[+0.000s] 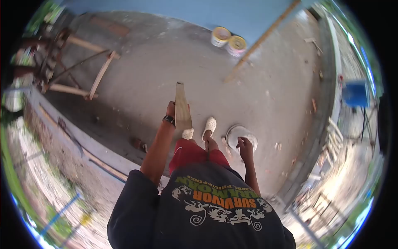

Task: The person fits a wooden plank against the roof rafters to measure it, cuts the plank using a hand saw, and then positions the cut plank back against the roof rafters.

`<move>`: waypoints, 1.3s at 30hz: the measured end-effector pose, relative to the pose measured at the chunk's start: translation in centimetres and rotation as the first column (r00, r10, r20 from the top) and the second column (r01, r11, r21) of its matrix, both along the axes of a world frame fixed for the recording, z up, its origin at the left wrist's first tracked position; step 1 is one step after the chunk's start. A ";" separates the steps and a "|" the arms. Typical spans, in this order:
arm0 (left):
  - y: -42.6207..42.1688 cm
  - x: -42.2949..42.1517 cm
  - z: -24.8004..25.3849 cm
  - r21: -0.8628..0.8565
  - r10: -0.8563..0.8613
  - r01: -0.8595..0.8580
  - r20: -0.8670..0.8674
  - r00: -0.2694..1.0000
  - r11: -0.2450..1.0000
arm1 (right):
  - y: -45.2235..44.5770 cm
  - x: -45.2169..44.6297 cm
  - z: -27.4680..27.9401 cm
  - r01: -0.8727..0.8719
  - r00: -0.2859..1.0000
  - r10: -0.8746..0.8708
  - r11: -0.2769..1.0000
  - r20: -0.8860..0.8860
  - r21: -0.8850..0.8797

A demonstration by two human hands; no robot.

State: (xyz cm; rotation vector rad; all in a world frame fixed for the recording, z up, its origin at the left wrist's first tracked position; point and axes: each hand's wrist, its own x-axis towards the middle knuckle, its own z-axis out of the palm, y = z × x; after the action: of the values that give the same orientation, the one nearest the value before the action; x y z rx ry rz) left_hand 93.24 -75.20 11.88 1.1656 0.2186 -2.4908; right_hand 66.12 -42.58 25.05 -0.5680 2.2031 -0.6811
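Note:
My left hand (171,109), with a dark watch at the wrist, is closed around a short wooden board (182,108). The board points away from me, its narrow end farthest out, above the floor and close to my pale clogs. On the right, my right hand (245,145) hangs with fingers loosely bent and partly apart, and I see nothing in it. Below it, in the same line of sight, is a round whitish bucket or lid (236,133) on the floor. Whether the hand touches it I cannot tell.
Two yellow-rimmed buckets (221,34) stand by the blue wall (178,10). A long pole (265,37) slants against that wall. At the left is a wooden frame (101,76). Low concrete ledges (327,99) border the floor, with debris along the right one.

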 end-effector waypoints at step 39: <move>47.6 -33.2 29.9 -0.144 -0.094 0.010 0.697 0.711 -0.990 | 40.3 -17.0 14.3 0.895 0.446 -0.265 0.118 0.855 -0.430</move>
State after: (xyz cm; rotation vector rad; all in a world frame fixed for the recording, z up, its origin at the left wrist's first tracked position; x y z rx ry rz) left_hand 60.01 -27.58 41.79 -0.4169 -2.9261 -0.6491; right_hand 49.09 -2.24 39.35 0.2848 1.1418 -2.2551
